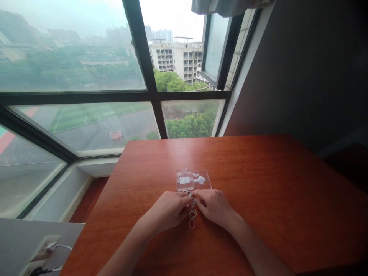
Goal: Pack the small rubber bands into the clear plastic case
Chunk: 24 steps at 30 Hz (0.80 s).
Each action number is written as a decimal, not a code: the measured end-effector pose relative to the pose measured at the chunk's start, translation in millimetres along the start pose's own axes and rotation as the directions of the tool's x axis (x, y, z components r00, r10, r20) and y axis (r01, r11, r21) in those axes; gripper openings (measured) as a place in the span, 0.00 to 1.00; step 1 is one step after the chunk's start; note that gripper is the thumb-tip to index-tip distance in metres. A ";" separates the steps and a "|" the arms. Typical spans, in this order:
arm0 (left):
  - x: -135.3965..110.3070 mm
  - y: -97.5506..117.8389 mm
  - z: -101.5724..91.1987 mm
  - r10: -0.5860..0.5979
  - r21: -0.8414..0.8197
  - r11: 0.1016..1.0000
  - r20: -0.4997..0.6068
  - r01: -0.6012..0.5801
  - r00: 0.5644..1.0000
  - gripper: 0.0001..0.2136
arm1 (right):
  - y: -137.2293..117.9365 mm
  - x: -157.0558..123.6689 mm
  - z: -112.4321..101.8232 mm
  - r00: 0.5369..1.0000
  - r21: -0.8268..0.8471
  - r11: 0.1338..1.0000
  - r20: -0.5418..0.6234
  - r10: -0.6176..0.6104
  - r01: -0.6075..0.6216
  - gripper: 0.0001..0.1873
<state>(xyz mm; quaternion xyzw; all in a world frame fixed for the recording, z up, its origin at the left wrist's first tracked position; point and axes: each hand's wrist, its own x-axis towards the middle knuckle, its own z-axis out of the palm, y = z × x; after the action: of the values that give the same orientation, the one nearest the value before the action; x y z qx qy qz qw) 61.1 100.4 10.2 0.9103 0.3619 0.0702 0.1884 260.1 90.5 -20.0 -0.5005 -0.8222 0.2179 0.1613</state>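
Observation:
On the table, my left hand (169,209) has its fingers curled inward. Its fingertips meet a cluster of small rings (190,194); what they pinch is partly hidden. From the other side my right hand (214,205) reaches in, thumb and forefinger closed around a pale small ring (195,201). Below the fingertips lie a pair of overlapping pale rings (192,214) and a thin pinkish ring (192,224). Just beyond both hands sits a clear plastic box (184,186), with its clear lid (204,180) spread out to the right. White shapes show on both parts.
The reddish-brown wooden table (258,172) extends widely to the right. Behind it stands a dark-framed window (152,96) with one pane swung outward. A wall socket with plugs (47,247) is at the lower left, beside the table edge. A dark wall (301,76) rises on the right.

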 end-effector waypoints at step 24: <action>27.2 -39.0 -22.5 -0.385 -0.041 0.918 -0.321 0.393 0.865 0.06 | -2.5 4.9 -7.6 0.992 0.167 0.983 -0.088 0.092 -0.076 0.09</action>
<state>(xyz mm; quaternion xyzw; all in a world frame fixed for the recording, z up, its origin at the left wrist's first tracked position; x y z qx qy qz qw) 50.3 151.7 15.3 0.7970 0.5646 0.1744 0.1253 259.7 95.3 -12.0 -0.5297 -0.7710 0.2673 0.2314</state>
